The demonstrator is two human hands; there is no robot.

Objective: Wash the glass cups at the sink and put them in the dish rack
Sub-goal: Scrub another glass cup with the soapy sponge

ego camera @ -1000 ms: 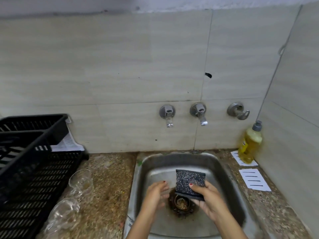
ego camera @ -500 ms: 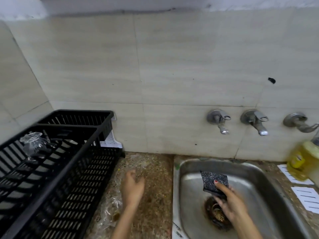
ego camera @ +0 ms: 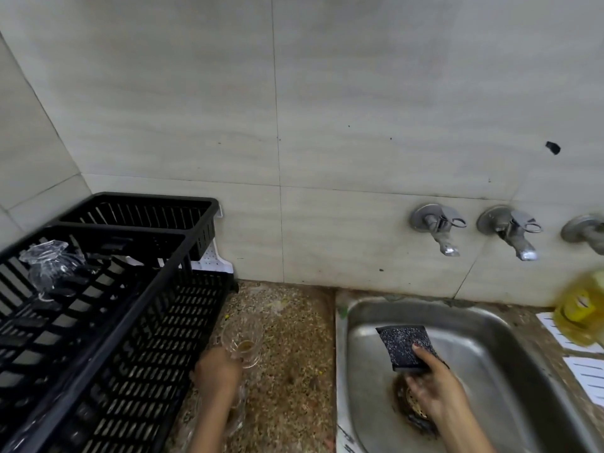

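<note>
Change: left hand [ego camera: 217, 371] has left the steel sink [ego camera: 490, 325] for the speckled stone bench [ego camera: 287, 338]. Its grip is now closed round a clear ribbed glass cup [ego camera: 242, 338] with amber dregs, just right of the black slatted dish rack [ego camera: 130, 322]. This is likely the next cup to be washed. The right hand [ego camera: 434, 387] is over the drain, grip clamped on a dark flecked sponge [ego camera: 405, 346].

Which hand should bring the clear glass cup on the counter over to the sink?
Left. The left hand grips the clear glass cup; the right hand holds the dark speckled sponge over the steel sink.
</note>
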